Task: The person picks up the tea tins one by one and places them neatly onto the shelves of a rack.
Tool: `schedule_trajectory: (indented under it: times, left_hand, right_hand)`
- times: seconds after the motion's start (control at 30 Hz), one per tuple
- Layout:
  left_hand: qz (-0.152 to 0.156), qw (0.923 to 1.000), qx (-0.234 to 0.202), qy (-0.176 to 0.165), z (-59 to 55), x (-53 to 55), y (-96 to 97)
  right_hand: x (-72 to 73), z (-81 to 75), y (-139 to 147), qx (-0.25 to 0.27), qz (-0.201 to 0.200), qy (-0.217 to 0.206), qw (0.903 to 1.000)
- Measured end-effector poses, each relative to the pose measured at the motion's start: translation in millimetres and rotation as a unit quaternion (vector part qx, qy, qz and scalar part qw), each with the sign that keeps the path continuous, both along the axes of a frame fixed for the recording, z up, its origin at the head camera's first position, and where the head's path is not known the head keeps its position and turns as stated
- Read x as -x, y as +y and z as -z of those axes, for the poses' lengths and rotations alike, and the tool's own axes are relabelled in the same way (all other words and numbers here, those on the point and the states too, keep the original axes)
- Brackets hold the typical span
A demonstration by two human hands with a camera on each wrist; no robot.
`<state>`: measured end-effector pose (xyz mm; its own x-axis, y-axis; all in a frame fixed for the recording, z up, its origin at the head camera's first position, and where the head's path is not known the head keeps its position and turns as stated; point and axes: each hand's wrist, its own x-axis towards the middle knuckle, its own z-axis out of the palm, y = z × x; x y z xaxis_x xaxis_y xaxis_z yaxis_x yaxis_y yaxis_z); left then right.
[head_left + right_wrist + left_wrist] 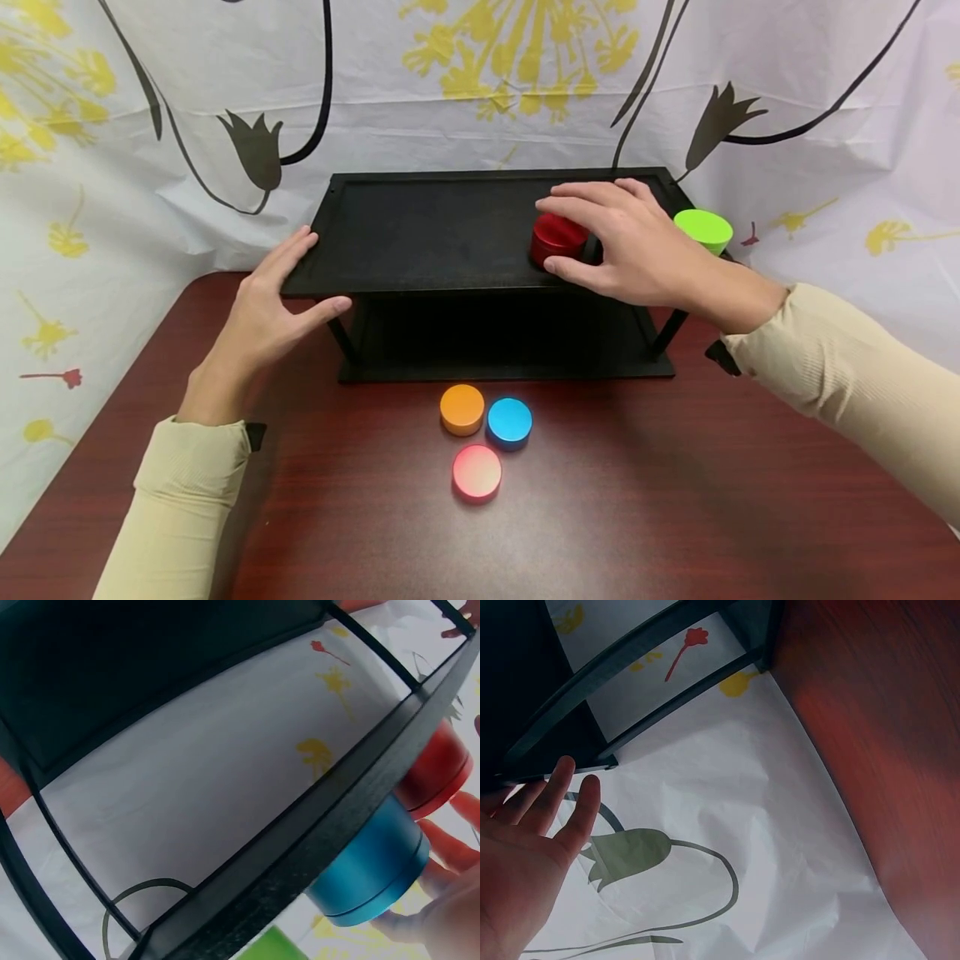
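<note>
A round dark red container [555,239] stands on top of the black shelf [420,229]. Beside it is a round blue container [371,862] with a lid seam, mostly hidden under my right hand [626,237] in the head view. The right fingers and thumb curl about the blue container, and some fingertips reach close to the red one. My left hand [270,312] touches the left end of the shelf top, its fingers extended and the thumb spread along the front. Toward the shelf's right end sits a lime green container [703,229], partly behind my right wrist.
On the brown table [360,517], before the shelf, lie an orange container [462,408], a light blue container [510,422] and a pinkish red container [477,472]. White patterned cloth [480,125] hangs behind and at both sides. Thin legs hold up the shelf top.
</note>
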<state>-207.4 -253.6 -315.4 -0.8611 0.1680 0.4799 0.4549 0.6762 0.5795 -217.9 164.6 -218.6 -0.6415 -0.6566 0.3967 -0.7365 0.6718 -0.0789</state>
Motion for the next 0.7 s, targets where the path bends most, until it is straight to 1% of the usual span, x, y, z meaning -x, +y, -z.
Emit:
schedule_trajectory:
  times: [0.13,0.33,0.57,0.7]
  left_hand:
    - [0.000,1.0000,0.000,0.001,-0.5,0.1,0.0]
    - [-0.001,1.0000,-0.001,0.001,-0.8,0.1,-0.6]
    - [0.000,1.0000,0.000,0.000,-0.4,0.2,-1.0]
    - [0.000,1.0000,0.002,-0.001,-0.1,0.5,-1.2]
  right_hand:
    - [-6.8,-4.2,-2,0.020,-0.016,0.022,0.9994]
    - [-18.9,-7.3,-5,0.037,-0.044,0.029,0.9979]
    - [-32.0,0.7,-6,0.060,-0.088,0.040,0.9935]
    - [-39.4,7.3,-6,0.065,-0.101,0.040,0.9920]
